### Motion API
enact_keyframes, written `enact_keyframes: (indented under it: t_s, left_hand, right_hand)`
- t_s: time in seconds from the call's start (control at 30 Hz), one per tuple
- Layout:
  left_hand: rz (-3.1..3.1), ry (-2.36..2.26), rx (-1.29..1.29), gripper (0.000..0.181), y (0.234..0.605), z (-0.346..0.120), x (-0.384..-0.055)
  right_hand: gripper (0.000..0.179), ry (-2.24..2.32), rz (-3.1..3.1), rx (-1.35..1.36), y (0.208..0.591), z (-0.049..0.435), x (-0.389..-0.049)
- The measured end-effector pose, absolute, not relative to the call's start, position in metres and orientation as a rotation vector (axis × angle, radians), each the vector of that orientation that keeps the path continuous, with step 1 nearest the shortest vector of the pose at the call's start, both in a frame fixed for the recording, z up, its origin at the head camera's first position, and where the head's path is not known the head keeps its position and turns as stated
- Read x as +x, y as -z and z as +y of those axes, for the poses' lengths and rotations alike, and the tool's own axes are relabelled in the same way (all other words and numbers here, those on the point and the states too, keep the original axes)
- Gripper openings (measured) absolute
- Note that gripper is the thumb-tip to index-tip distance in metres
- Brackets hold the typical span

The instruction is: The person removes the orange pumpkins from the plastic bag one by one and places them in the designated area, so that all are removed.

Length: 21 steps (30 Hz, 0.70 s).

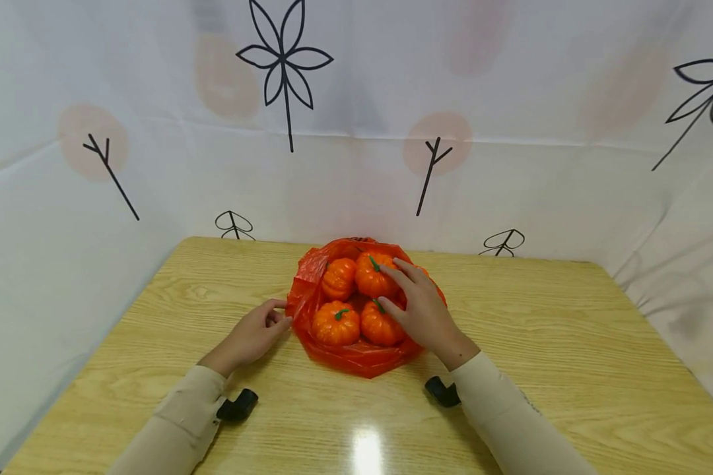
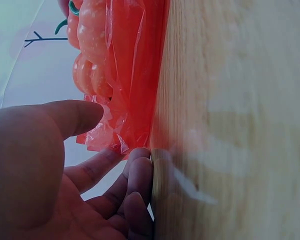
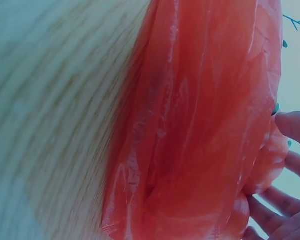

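A red plastic bag (image 1: 368,359) stands on the wooden table, its mouth rolled wide. Inside sit several small orange toy pumpkins with green stems, among them a front-left pumpkin (image 1: 335,324) and a back pumpkin (image 1: 373,276). My left hand (image 1: 255,336) is at the bag's left side, fingertips right at the plastic; the left wrist view shows thumb and index finger apart. My right hand (image 1: 422,310) reaches over the bag's right side with spread fingers. Its thumb is by the stem of the front-right pumpkin (image 1: 381,326), and its fingers overlap the back pumpkin.
The light wooden table (image 1: 558,369) extends around the bag. A white cloth backdrop (image 1: 356,185) with line-drawn plants hangs behind and along the sides. Black wrist devices show at the left cuff (image 1: 237,405) and at the right cuff (image 1: 442,392).
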<state>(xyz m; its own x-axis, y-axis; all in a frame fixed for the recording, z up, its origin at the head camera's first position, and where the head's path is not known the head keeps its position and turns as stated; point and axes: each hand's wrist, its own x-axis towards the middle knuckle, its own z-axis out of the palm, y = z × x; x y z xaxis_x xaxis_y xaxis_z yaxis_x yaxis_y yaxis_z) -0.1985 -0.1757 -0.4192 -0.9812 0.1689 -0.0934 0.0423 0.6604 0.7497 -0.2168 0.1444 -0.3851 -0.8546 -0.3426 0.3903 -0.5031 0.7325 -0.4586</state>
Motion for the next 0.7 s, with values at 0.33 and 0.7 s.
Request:
enact_keyframes:
  t_s: [0.33,0.7]
  left_hand:
    - [2.714,-1.216,0.17,0.042,0.4198,-0.1761,-0.199]
    - [2.706,-1.242,0.188,0.041,0.4203,-0.1769,-0.1995]
  right_hand:
    - [0.053,-0.787,-2.62,0.661,0.3856,0.1439,-0.2174]
    - [0.049,-0.787,-2.613,0.637,0.3862,0.1435,-0.2178]
